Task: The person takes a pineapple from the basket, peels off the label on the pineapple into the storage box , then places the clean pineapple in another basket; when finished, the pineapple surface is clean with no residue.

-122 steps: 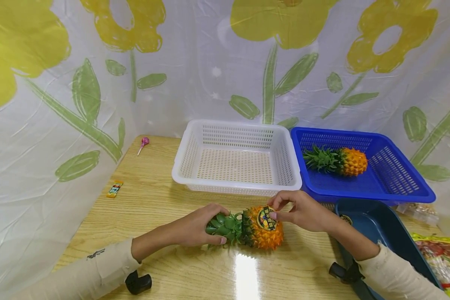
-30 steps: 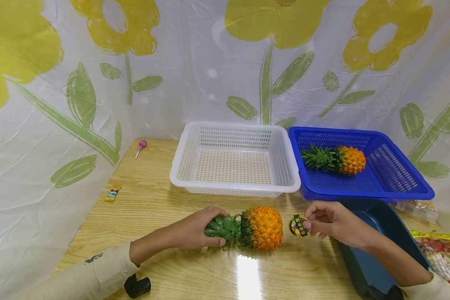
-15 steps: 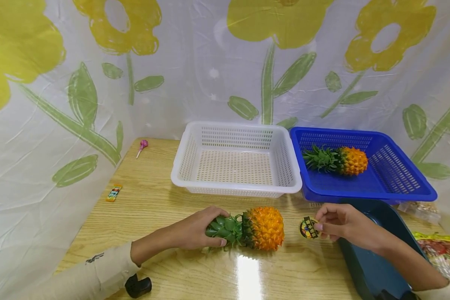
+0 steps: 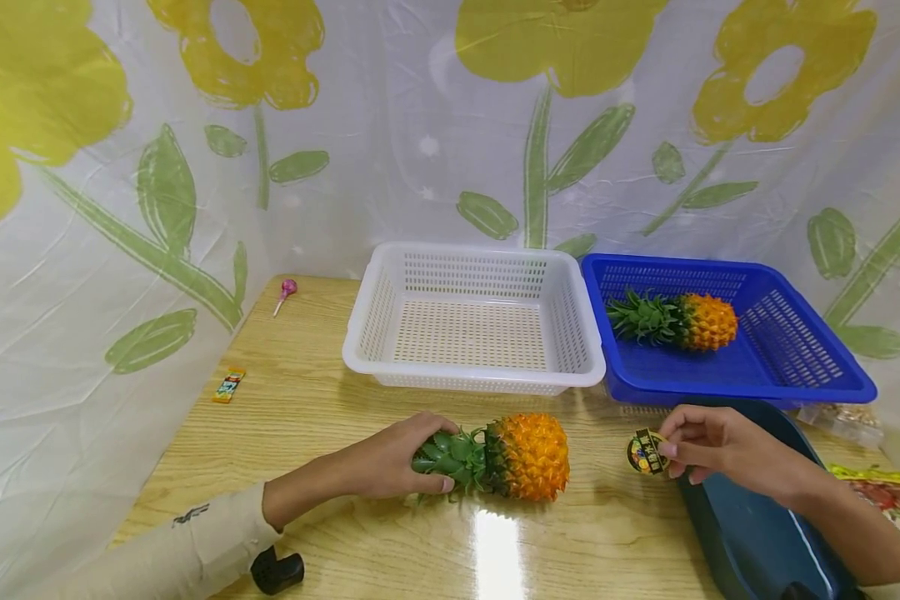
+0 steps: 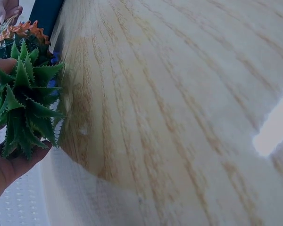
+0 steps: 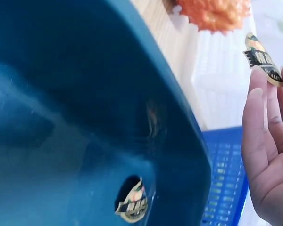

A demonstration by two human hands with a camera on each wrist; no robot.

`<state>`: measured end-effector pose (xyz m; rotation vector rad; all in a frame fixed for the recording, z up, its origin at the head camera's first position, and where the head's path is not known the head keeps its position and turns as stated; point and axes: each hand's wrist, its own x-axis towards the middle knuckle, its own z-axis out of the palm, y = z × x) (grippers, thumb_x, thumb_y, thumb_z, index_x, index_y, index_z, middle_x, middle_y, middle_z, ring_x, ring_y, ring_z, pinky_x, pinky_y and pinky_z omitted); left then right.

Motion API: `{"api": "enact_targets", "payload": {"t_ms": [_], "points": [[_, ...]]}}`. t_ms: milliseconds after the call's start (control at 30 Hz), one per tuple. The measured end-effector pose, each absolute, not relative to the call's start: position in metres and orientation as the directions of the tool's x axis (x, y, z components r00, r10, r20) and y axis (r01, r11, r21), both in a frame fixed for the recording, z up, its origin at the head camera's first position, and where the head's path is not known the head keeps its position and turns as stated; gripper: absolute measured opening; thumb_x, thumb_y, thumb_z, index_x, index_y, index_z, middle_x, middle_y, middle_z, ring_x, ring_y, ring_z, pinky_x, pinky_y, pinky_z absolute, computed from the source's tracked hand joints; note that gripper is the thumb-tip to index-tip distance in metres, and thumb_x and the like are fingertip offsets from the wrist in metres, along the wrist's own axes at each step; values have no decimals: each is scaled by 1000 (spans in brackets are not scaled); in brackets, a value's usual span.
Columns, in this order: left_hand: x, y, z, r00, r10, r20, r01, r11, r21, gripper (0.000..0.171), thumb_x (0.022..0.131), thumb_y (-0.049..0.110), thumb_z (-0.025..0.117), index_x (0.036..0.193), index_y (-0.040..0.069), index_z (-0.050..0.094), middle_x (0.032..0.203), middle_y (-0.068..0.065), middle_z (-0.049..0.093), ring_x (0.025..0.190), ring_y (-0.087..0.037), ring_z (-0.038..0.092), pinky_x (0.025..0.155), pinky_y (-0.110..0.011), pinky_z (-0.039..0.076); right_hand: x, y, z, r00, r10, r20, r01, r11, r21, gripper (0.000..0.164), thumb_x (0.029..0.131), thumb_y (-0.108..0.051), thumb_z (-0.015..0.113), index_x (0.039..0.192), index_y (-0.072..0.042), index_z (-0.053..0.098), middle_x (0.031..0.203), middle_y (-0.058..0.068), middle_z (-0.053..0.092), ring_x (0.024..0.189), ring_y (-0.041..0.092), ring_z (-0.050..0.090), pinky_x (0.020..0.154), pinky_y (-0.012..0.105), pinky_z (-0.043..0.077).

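On the wooden table lies a small pineapple [image 4: 528, 457], orange with a green crown. My left hand [image 4: 393, 458] grips it by the leaves, and the left wrist view shows thumb and fingers around the crown [image 5: 26, 103]. To the right of the fruit, my right hand [image 4: 727, 450] pinches a round black-and-gold sticker [image 4: 645, 452] by its edge. That hand is over the near-left rim of a dark teal tub [image 4: 765, 533]. In the right wrist view a second, similar sticker [image 6: 133, 202] shows inside the tub, by its wall.
Behind the hands stand a white basket [image 4: 472, 375] and a blue basket [image 4: 742, 392] holding another pineapple [image 4: 708, 322]. A lollipop [image 4: 288, 287] and a small wrapped packet [image 4: 228, 386] lie at left. Plastic food bags [image 4: 892, 500] lie beyond the tub at right.
The sticker was on the pineapple at first; my right hand has peeled it off and carried it rightward to the tub's edge. My left hand keeps its grip on the crown.
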<state>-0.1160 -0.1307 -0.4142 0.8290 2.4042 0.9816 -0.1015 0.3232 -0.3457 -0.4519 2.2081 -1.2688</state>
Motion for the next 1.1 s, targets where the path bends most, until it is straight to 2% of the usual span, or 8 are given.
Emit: {"api": "enact_targets", "payload": {"t_ms": [500,800,1100], "points": [[-117,-130,-415,-733,663,-155,374,582,722,61,89,45,74,140,19,49,130,-2,53,101,-12,55,82,-28,50,-99,368,-347,-796,-506,-333,25,522,-852,23,108,-16,46,121,1,54,108,6,72,97,23,68,77,38,57],[-117,-131,-415,-734,662,-153,372,580,725,61,89,44,74,139,18,50,128,-1,53,100,-12,55,82,-28,50,-100,385,-352,-797,-430,-423,120,574,-810,26,108,-20,46,125,-2,53,111,2,70,100,20,67,79,39,57],[-115,-130,-413,-734,664,-146,371,571,732,59,89,41,75,138,17,51,126,-1,53,100,-13,55,82,-27,50,-100,394,-355,-818,-364,-445,135,631,-764,30,107,-24,49,125,0,53,109,3,71,98,19,68,77,39,57]]}}
